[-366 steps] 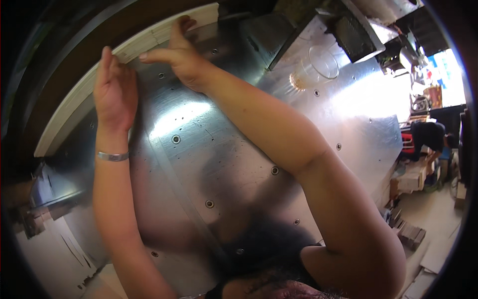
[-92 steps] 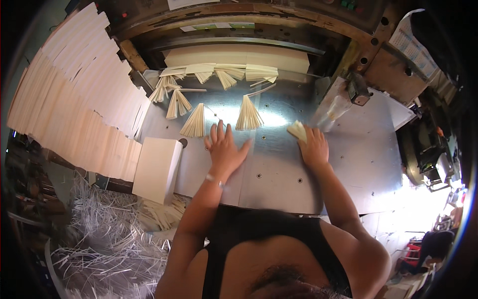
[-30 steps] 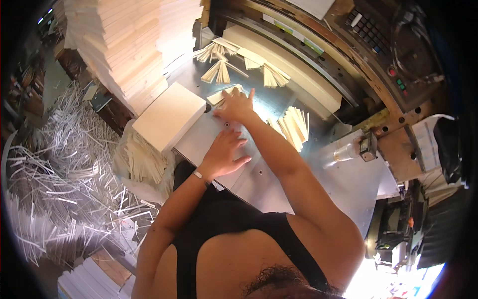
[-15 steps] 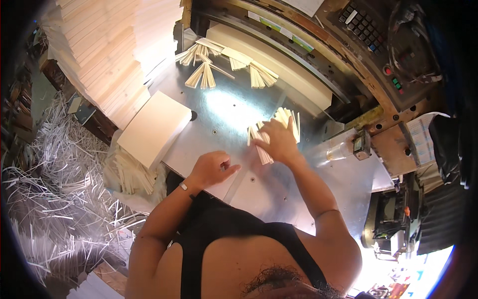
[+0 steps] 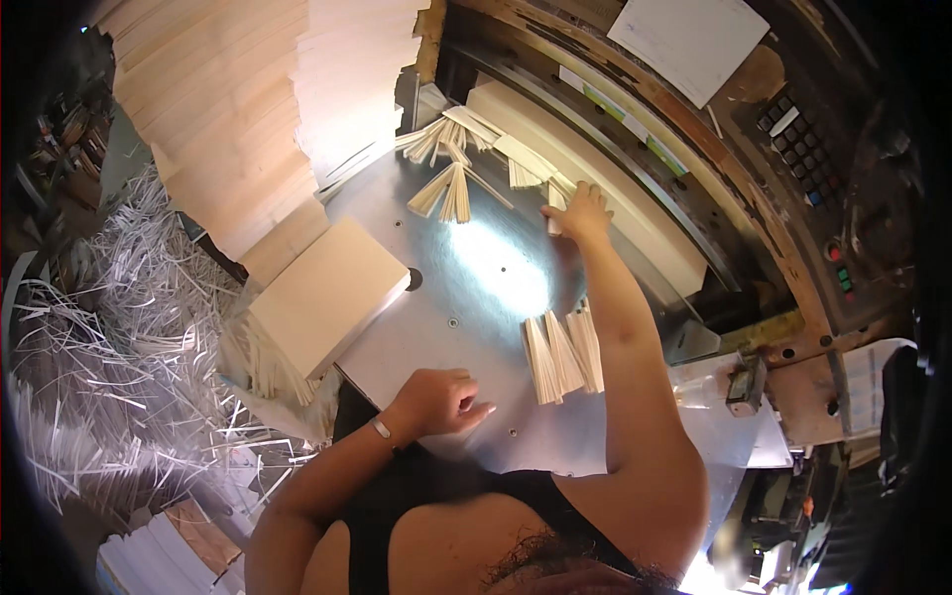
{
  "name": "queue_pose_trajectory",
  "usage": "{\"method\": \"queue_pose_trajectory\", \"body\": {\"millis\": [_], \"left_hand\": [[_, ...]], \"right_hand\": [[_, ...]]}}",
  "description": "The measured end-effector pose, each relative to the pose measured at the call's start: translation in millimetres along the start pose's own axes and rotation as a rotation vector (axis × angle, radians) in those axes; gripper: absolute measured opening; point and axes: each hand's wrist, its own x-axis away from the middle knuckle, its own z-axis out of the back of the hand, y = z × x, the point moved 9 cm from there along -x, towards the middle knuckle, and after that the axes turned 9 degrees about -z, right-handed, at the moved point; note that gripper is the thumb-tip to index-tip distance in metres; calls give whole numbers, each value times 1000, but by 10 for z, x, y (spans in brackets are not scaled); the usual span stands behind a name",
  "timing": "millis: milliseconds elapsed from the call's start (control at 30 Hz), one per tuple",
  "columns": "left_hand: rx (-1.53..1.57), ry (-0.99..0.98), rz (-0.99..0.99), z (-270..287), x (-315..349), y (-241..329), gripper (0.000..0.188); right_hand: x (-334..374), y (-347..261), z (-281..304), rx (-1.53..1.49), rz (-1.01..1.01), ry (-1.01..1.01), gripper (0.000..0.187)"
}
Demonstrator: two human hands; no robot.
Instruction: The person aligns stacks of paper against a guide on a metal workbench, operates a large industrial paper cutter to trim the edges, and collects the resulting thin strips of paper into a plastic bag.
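My right hand (image 5: pixel 583 211) reaches to the far side of the metal table, its fingers spread over a fan of paper strips (image 5: pixel 554 198) and its thumb beside them. The palm hides part of that fan. My left hand (image 5: pixel 441 402) hovers near the table's front edge, loosely curled with the thumb sticking out and nothing in it. Several fanned bundles of pale strips (image 5: pixel 557 362) lie together by my right forearm. More strip fans (image 5: pixel 448 188) rest at the far left, against a long pale block (image 5: pixel 615 203).
A thick paper stack (image 5: pixel 332 293) sits on the table's left corner, before a tall pile of sheets (image 5: pixel 213 119). Shredded strips (image 5: pixel 119 357) cover the floor at left. A keypad panel (image 5: pixel 803 149) and coloured buttons (image 5: pixel 841 273) stand at the far right.
My right hand has left the near strip bundles and moved away from me to a fan by the long block. My left hand keeps its curled pose. The head view has shifted.
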Motion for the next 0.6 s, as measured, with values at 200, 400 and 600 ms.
{"method": "queue_pose_trajectory", "body": {"millis": [200, 400, 600], "left_hand": [[-17, 44, -30, -9, -36, -4, 38], [-39, 75, -91, -60, -117, 54, 34], [-39, 72, -47, -32, -104, 27, 34]], "right_hand": [[85, 615, -216, -24, 113, -46, 35], [557, 2223, -87, -91, -179, -62, 36], [1324, 2670, 71, -191, -266, -52, 53]]}}
